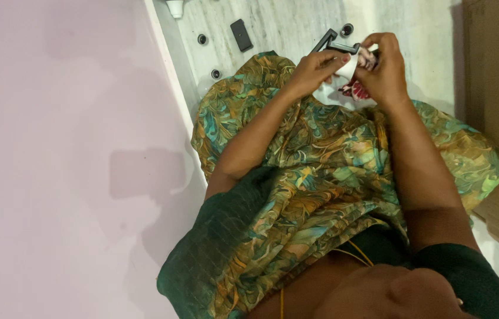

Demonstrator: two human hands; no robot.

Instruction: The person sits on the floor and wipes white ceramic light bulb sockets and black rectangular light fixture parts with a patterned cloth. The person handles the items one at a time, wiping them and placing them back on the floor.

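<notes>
Head view, two hands, left hand and right hand, grasping one white piece, three round caps nearby

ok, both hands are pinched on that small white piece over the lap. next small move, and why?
Probably keep the left hand steady and let the right hand work the small white piece a little further. Both hands pinch it together above the patterned cloth, and the dark clip-like part sits right beside the fingertips.
</notes>
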